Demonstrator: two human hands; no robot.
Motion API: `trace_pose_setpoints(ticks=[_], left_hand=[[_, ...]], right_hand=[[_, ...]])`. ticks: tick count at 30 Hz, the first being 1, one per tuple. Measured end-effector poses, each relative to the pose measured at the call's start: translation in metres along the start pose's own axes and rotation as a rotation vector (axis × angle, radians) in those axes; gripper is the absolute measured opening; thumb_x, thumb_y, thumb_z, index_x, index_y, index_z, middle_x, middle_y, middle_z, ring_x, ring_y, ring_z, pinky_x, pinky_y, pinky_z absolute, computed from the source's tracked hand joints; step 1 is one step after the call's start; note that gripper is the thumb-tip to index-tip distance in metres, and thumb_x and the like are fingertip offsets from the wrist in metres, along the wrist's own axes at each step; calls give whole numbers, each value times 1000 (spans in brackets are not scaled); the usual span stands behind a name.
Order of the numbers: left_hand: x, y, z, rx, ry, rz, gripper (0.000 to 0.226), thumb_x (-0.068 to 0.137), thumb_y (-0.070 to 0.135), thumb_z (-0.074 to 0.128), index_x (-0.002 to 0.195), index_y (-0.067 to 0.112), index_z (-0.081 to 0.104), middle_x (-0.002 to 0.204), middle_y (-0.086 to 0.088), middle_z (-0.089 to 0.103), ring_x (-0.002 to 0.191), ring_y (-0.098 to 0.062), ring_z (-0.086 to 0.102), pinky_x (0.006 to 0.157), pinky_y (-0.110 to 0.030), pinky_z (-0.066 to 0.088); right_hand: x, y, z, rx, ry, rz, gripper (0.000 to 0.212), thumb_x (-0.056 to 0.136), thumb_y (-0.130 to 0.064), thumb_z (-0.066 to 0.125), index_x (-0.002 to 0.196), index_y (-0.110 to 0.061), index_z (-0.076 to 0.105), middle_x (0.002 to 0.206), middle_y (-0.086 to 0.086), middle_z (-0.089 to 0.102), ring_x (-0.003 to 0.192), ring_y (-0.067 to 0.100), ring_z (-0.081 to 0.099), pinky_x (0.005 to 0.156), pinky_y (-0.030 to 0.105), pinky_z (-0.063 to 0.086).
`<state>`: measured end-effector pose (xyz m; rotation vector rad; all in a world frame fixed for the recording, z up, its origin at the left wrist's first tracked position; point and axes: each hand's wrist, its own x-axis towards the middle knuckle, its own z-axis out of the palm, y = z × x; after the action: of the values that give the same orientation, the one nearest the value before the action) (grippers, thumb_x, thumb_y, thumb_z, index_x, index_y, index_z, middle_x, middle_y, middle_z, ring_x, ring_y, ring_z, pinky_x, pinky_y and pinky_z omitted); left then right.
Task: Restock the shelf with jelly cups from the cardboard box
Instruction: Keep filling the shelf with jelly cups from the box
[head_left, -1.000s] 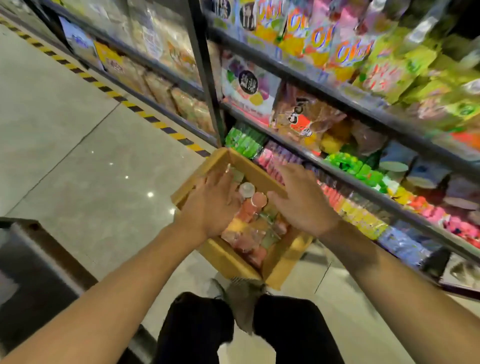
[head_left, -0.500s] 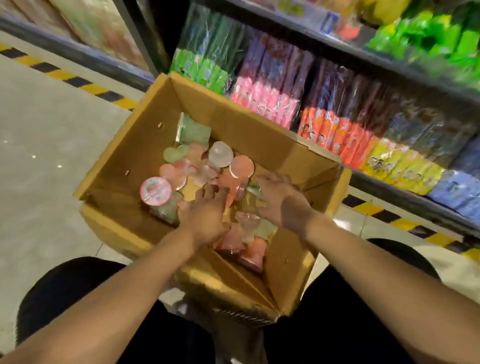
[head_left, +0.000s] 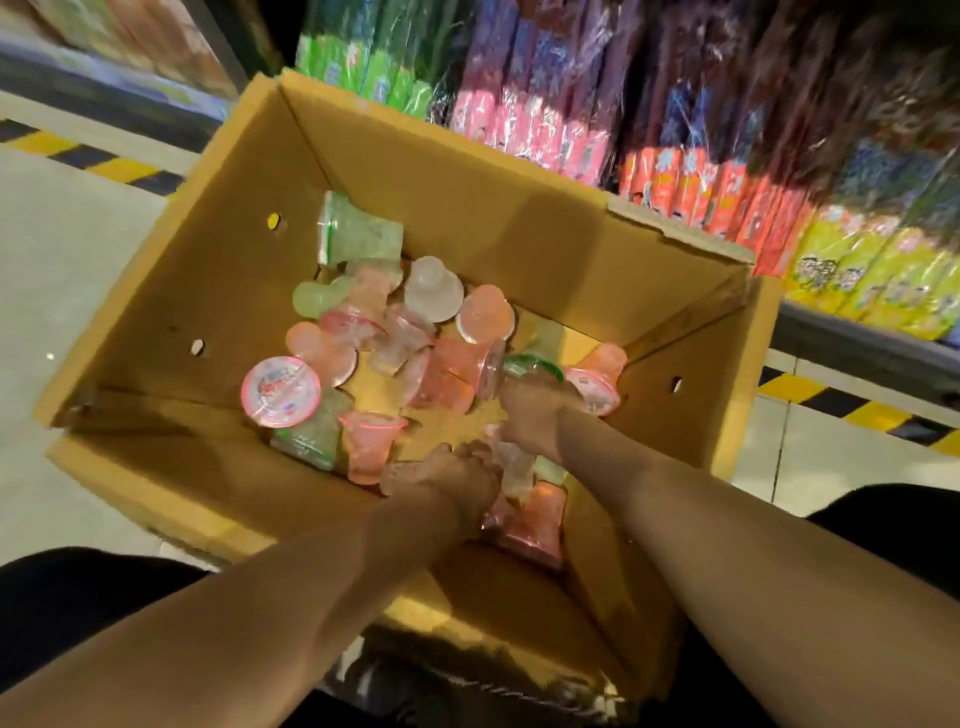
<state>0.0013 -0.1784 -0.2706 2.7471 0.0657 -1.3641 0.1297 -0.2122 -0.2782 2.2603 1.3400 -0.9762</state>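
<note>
Jelly cups (head_left: 363, 364), loose in cardboard box (head_left: 467, 208): light, slick, crushable; grasp sidewalls; both hands' (head_left: 457, 478) grips indiscernible.

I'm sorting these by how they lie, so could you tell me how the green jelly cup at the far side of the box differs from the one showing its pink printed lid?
The green jelly cup lies on its side against the far wall; the pink-lidded cup faces lid up. The green one sits apart, the pink-lidded one amid others. Both lie in the cardboard box, untouched.
</note>
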Motion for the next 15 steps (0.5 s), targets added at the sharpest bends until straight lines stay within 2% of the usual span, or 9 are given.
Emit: trace_pose_setpoints(ticks=[3, 6, 9, 12, 15], left_hand=[[10, 8, 1, 159, -16, 91, 57, 99, 21, 54, 150, 8, 32, 152, -18, 37, 137, -33, 38, 109, -46, 39], [18, 8, 4, 266, -7, 129, 46, 103, 16, 44, 147, 3, 34, 146, -20, 45, 131, -34, 46, 102, -47, 45], [24, 6, 8, 347, 38, 143, 46, 102, 14, 46, 146, 5, 35, 141, -20, 50, 125, -34, 52, 98, -47, 48], [18, 1, 1, 278, 47, 182, 46, 102, 12, 45, 147, 10, 35, 146, -17, 46, 132, -32, 46, 104, -43, 40], [14, -12, -2, 169, 91, 159, 36, 102, 11, 42, 138, 13, 42, 137, -9, 51, 127, -28, 49, 105, -37, 36]], right_hand=[[12, 3, 12, 23, -66, -5, 55, 95, -36, 63, 140, -11, 43, 118, 10, 63, 108, 29, 61, 83, 37, 52], [24, 8, 19, 40, -134, -29, 57, 94, -45, 60, 137, -12, 45, 122, 11, 63, 112, 30, 59, 88, 38, 48], [29, 11, 21, 58, -188, -51, 67, 92, -46, 63, 143, -11, 37, 126, 12, 61, 116, 31, 58, 92, 39, 48], [31, 16, 23, 68, -254, -55, 71, 90, -50, 66, 142, -11, 37, 134, 10, 57, 120, 30, 55, 86, 38, 42], [34, 19, 23, 91, -310, -37, 82, 88, -53, 68, 147, -11, 31, 143, 9, 50, 126, 31, 52, 87, 36, 41]])
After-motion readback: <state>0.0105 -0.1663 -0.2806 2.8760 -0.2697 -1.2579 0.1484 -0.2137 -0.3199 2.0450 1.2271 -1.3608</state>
